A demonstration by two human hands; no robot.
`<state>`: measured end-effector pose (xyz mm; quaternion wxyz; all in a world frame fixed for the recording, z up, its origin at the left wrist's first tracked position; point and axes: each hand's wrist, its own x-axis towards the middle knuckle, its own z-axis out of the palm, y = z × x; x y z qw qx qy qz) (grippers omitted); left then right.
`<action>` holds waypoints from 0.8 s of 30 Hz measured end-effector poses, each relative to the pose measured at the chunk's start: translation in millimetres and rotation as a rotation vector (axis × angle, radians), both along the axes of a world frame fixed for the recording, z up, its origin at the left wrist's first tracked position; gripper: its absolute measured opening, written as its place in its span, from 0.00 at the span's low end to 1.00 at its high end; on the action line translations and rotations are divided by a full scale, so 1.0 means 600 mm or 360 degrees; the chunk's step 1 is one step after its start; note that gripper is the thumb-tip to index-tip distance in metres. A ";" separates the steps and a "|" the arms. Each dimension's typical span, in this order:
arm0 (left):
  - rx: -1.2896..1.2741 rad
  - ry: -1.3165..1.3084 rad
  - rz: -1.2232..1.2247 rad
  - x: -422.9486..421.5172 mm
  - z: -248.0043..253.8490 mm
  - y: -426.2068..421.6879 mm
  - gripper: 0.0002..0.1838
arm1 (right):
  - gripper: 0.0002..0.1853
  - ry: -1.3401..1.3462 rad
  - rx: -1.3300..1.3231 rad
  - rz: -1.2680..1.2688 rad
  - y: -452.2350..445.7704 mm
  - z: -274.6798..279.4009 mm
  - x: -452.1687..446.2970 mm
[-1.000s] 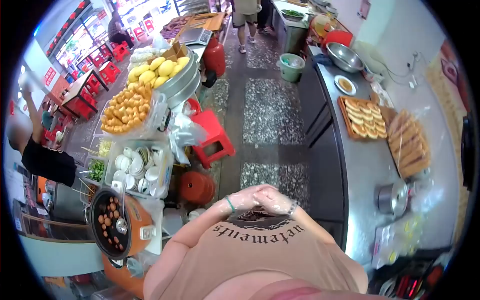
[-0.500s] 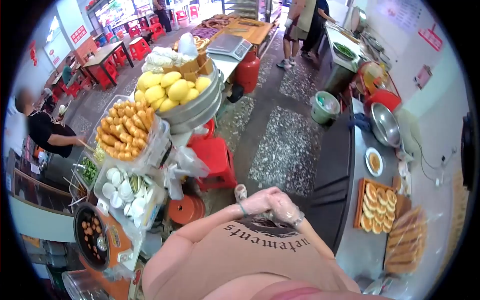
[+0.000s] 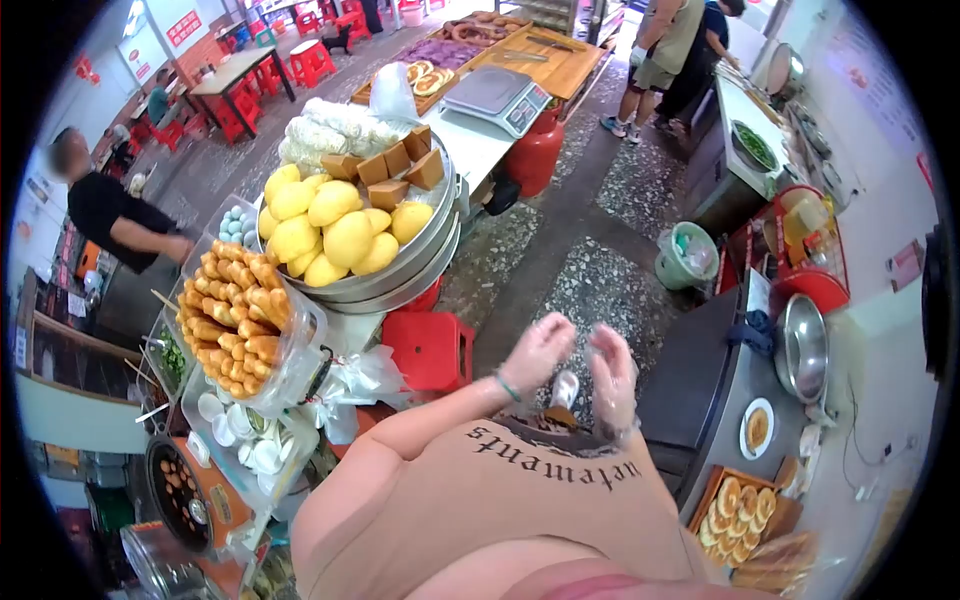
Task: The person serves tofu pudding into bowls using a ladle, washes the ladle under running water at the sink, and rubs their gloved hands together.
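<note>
My left hand point(image 3: 540, 352) is in a clear plastic glove, with a teal band at the wrist. Its fingers are loosely bent and I see nothing held in them. A short gap separates it from my right hand point(image 3: 612, 378), also in a clear glove, whose fingers stretch out with nothing in them. Both hands hang in front of my brown shirt point(image 3: 520, 510), above the floor. Left of them is a red stool point(image 3: 430, 350). Fried dough sticks point(image 3: 235, 325) fill a clear bin further left, beside a round steamer point(image 3: 400, 270) heaped with yellow buns point(image 3: 345, 235).
To the right, a dark counter point(image 3: 690, 385) bears a steel bowl point(image 3: 802, 350), a plate point(image 3: 757, 428) and a tray of round flatbreads point(image 3: 738, 520). A green bin point(image 3: 687, 255) stands ahead on the floor. A person in black point(image 3: 120, 215) is at left; two people stand at the back.
My hands were clasped together and have come apart, the right one opening out. The view has shifted, so the steamer looks nearer and the right counter lower.
</note>
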<state>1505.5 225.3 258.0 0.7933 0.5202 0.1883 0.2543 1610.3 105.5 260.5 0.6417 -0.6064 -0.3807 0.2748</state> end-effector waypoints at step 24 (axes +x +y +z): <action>-0.0240 -0.0831 -0.0695 0.497 0.104 0.181 0.23 | 0.30 0.1559 -0.0180 0.1918 0.360 0.043 0.440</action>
